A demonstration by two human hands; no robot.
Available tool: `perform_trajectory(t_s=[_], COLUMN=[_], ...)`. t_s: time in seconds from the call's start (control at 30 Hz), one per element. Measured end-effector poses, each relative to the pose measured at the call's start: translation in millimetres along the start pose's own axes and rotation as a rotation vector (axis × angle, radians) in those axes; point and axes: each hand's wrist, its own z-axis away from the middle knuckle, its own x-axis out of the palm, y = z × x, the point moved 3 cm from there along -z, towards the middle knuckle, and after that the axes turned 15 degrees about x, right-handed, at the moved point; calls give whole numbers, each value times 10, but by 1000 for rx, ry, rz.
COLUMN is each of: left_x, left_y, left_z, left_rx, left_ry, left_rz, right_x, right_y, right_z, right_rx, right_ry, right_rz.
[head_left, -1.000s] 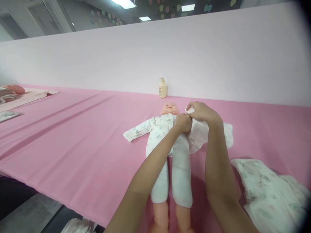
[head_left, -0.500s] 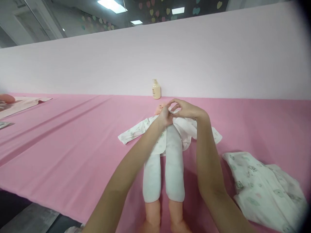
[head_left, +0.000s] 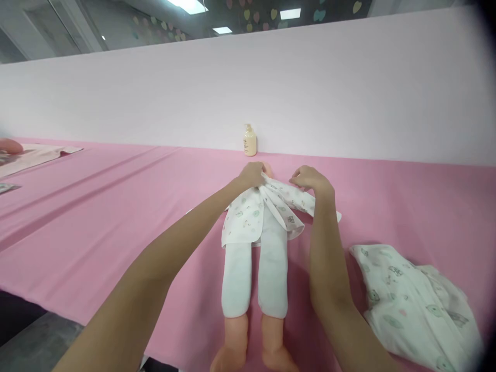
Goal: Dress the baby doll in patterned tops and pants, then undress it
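Observation:
A baby doll lies on its back with its feet toward me, in white leggings [head_left: 237, 279] and a white printed top [head_left: 244, 217]. My left hand [head_left: 252, 174] is closed on the top's edge near the neckline, and folds of cloth run from its fingers. The doll's head [head_left: 267, 169] is mostly hidden behind that hand. My right hand [head_left: 309, 178] hovers just above the right-side sleeve [head_left: 298, 199], fingers loosely bent and nothing visible in them. The left-side sleeve is largely covered by my left forearm.
Folded printed cloth [head_left: 414, 305] lies at the right on the pink sheet [head_left: 116, 222]. A cream pump bottle [head_left: 250, 140] stands against the white wall [head_left: 349, 93]. At far left, part of another doll [head_left: 11, 146] rests on a pale cloth [head_left: 42, 155].
My hands were together at the neckline and have parted; the right moved right, off the cloth. The right front of the top now lies across the doll's chest, pulled toward my left hand.

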Motion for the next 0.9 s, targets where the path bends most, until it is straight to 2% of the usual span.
perform_trajectory(t_s=[0.1,0.2,0.27,0.4,0.47,0.53,0.6,0.67,0.8,0.9], left_x=[-110,-227,-275,-285,-229,-133,-18,99,282,356], left_y=[-144,-289,-333,-347,-373,-379,-340,-272,-196,-212], left_z=[-14,25,122,523,769,963,1066,1091,1040,980], left_rx=[-84,-217,-229,-180,-248,-302,-288,-248,-291,-326], left_ry=[-11,-33,-45,-75,-145,-179,-123,-17,191,292], left_rz=[50,126,148,11,-87,-48,50,142,278,335], right_x=[144,188,193,203,220,245,274,304,349,376], right_y=[-50,-89,-94,-106,-128,-155,-185,-203,-197,-215], right_z=[-2,7,7,5,2,-8,-28,-56,-120,-138], right_rx=[35,18,17,0,-29,-56,-98,-143,-186,-184], right_ry=[-165,-205,-220,-246,-272,-303,-329,-344,-332,-325], right_rz=[21,42,48,45,13,-22,-35,-12,14,-8])
